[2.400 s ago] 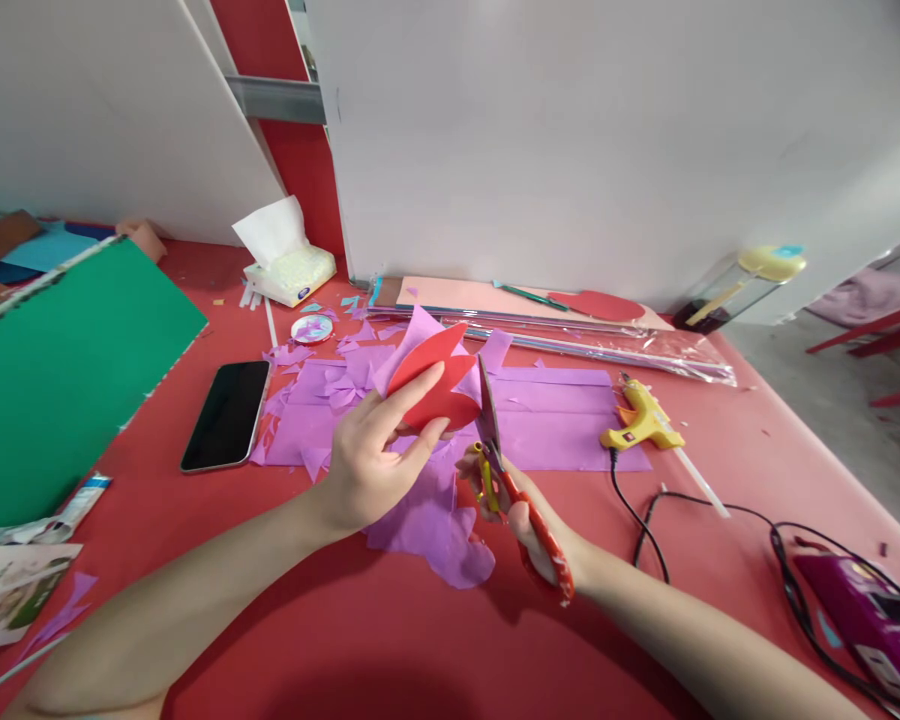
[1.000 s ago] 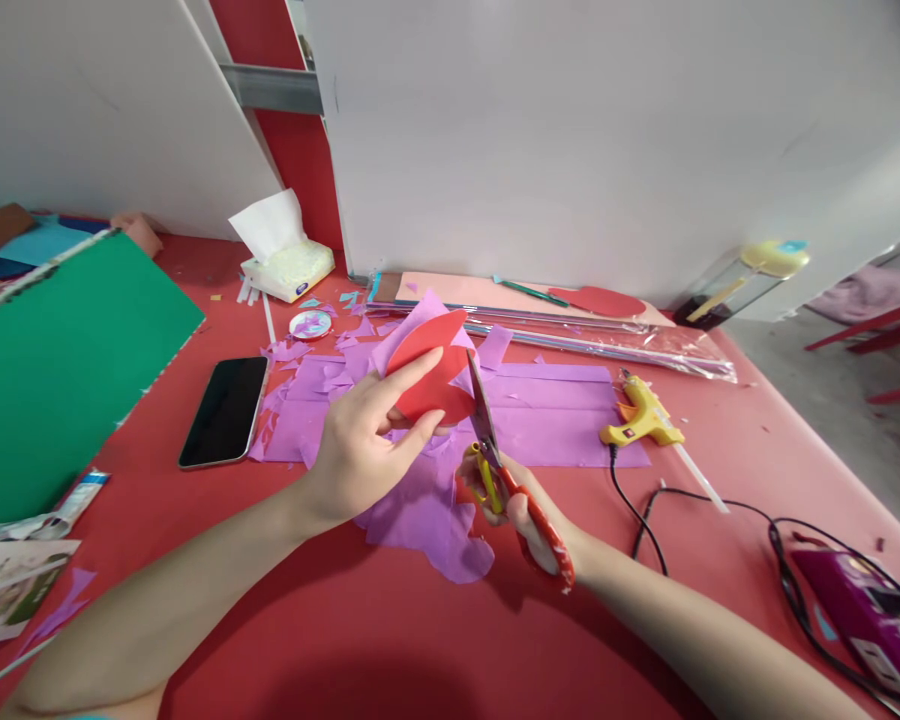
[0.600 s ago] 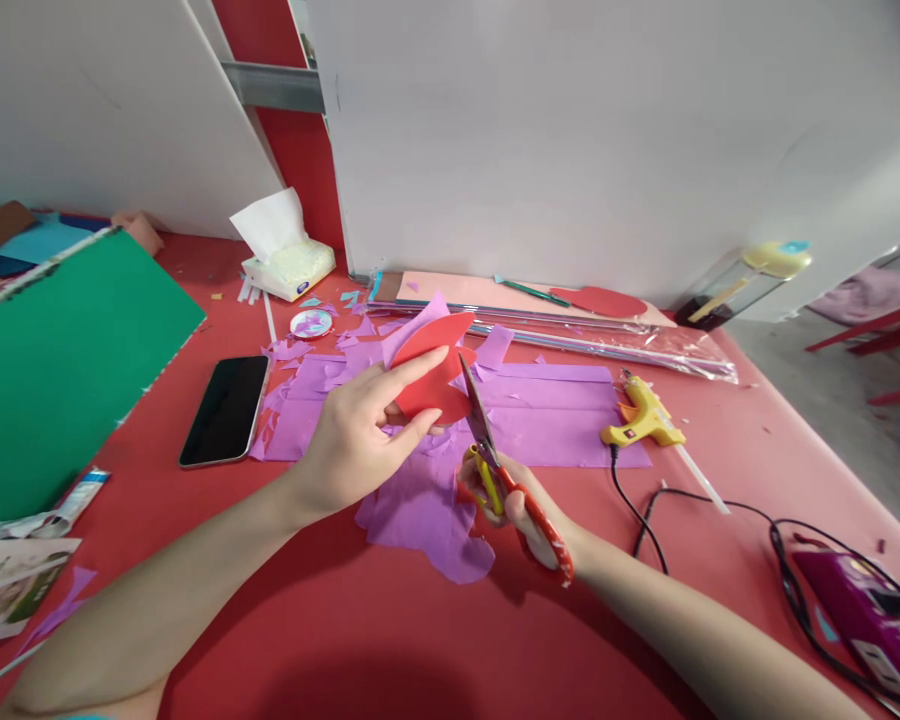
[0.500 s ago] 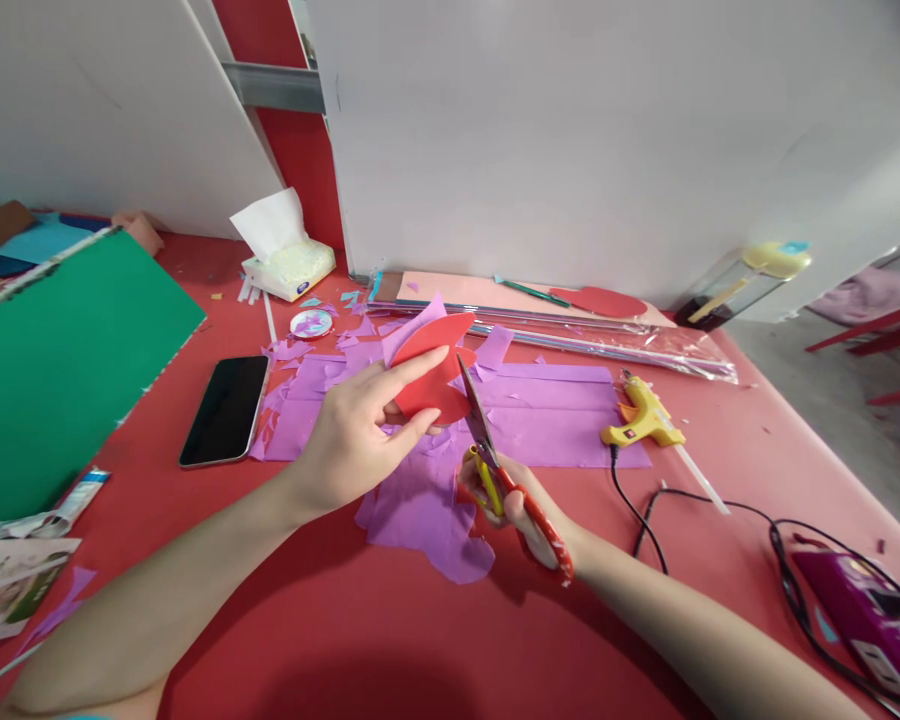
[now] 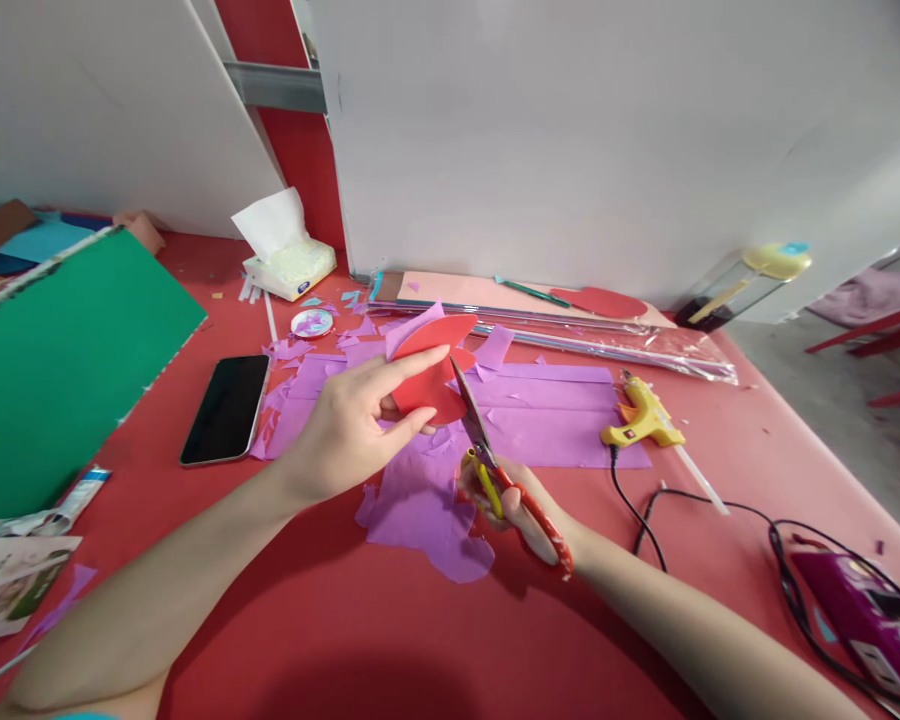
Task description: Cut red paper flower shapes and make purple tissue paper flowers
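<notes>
My left hand pinches a red paper shape stacked on a purple sheet and holds it up over the table. My right hand grips red-and-yellow scissors, whose blades are cutting into the right edge of the red shape. Purple tissue sheets and scraps lie on the red table underneath, with a larger purple offcut just below my hands.
A black phone lies left of the purple paper, beside a green board. A yellow glue gun with a black cord sits to the right. A tissue pack, a tape roll and wrapped paper sheets lie at the back.
The scissors have worked leftward along the red shape's edge and their blades have tilted to the left. My left hand has turned the shape slightly.
</notes>
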